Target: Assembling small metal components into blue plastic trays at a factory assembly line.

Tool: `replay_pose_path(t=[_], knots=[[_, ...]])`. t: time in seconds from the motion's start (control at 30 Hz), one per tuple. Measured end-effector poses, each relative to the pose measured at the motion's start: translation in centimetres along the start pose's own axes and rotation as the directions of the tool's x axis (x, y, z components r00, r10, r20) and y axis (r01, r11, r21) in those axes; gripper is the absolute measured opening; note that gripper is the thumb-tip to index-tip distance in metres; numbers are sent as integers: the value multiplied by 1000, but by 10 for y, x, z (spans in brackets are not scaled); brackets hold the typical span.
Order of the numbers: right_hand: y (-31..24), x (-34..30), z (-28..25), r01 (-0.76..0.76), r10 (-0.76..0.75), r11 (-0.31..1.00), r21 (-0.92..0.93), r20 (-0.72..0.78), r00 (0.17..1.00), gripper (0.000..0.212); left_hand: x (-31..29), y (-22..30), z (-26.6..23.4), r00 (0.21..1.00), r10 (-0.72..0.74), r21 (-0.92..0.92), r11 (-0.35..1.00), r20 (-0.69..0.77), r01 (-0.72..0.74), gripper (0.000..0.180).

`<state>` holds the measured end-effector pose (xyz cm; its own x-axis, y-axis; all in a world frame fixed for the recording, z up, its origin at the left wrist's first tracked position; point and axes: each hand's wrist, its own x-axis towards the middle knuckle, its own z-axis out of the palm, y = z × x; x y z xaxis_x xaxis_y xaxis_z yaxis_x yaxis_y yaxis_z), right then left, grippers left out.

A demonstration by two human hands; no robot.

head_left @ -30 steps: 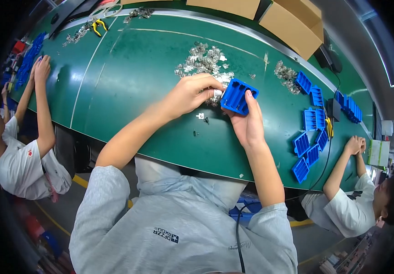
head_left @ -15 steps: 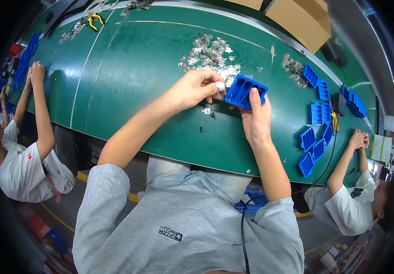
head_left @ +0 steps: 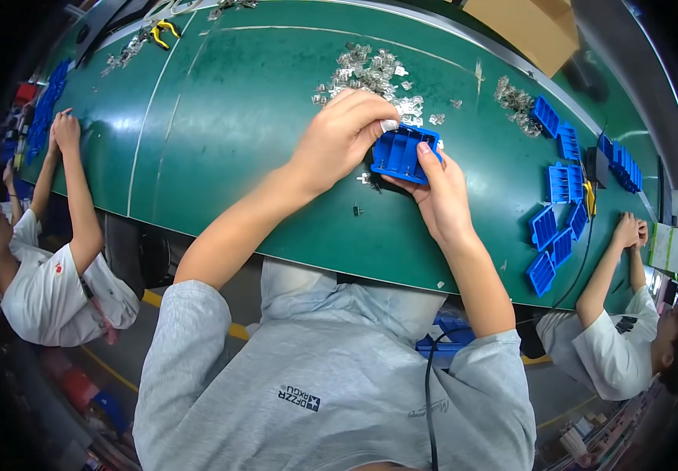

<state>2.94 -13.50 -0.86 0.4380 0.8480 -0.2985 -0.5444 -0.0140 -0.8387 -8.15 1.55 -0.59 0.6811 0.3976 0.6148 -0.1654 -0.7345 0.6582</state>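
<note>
My right hand (head_left: 442, 192) grips a blue plastic battery holder (head_left: 396, 154) with several long slots, thumb over its right edge and fingers beneath. At the holder's upper left edge my left hand (head_left: 345, 135) is closed in a pinch, with a white covering on one fingertip. Whatever sits between those fingertips is too small and hidden to name. Just beyond both hands lies a pile of small silvery metal clips (head_left: 374, 72). On the table below the holder are a loose clip (head_left: 364, 179) and a small dark part (head_left: 358, 209).
More blue holders (head_left: 544, 228) lie at the right, near a second metal pile (head_left: 515, 102) and a black cable. Yellow-handled pliers (head_left: 164, 33) rest at the far left. A cardboard box (head_left: 527, 31) stands at the back. Co-workers sit at both sides of the green table (head_left: 221, 110).
The battery holder has shifted slightly left and turned flatter. My left hand has moved from beside it onto its upper left edge. The whole view has shifted a little.
</note>
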Motion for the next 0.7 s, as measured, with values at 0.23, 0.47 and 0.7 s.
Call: replay_pose_path(t=[0.23, 0.47, 0.7], knots=[[0, -4, 3, -21, 21, 1000, 2, 54, 998, 38, -2, -1, 3, 1000, 15, 38, 999, 23, -15, 15], [3, -5, 3, -14, 14, 1000, 16, 37, 999, 39, -5, 2, 4, 988, -115, -15, 993, 100, 117, 16], [6, -5, -1, 30, -29, 991, -127, 9, 1000, 42, -1, 4, 1, 991, 76, 175, 980, 114, -96, 21]])
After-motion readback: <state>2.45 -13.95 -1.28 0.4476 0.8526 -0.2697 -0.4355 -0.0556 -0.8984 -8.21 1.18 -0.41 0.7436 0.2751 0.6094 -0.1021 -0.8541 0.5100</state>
